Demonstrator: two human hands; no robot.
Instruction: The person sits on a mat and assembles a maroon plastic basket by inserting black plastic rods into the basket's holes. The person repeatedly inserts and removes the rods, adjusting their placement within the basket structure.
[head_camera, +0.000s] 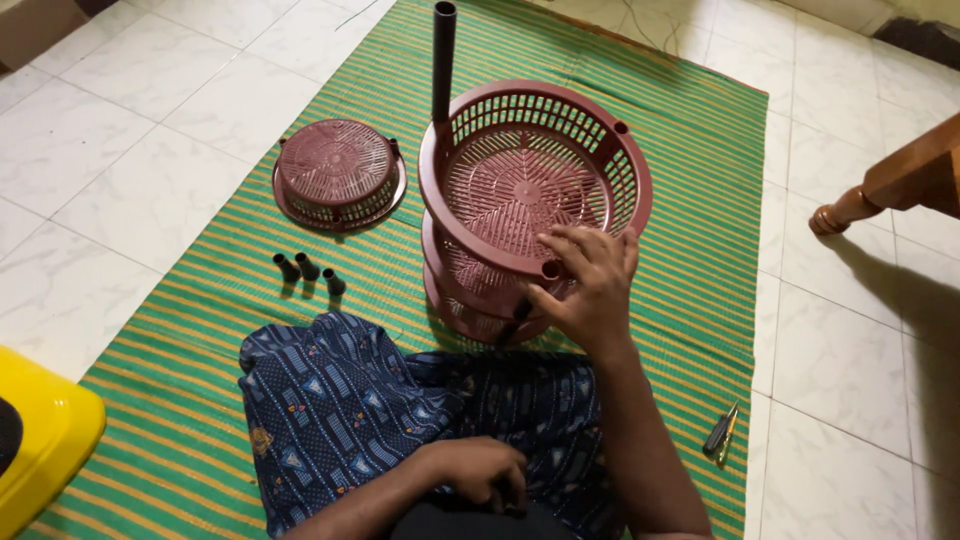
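A maroon plastic rack of stacked round baskets (535, 185) stands on the striped mat in front of me. One black tube (443, 60) rises upright from the top basket's rim at the far left. My right hand (588, 285) rests on the near rim of the top basket, fingers curled around a short black tube (515, 322) just below that rim. My left hand (480, 470) lies in my lap on blue patterned cloth, fingers curled; whether it holds anything I cannot tell.
A spare maroon basket (340, 173) lies upside down on the green striped mat (690, 130) at left. Three short black caps (308, 270) stand near my knee. A screwdriver (722, 432) lies at the mat's right edge. A yellow object (45, 430) and a wooden furniture leg (890, 190) flank the area.
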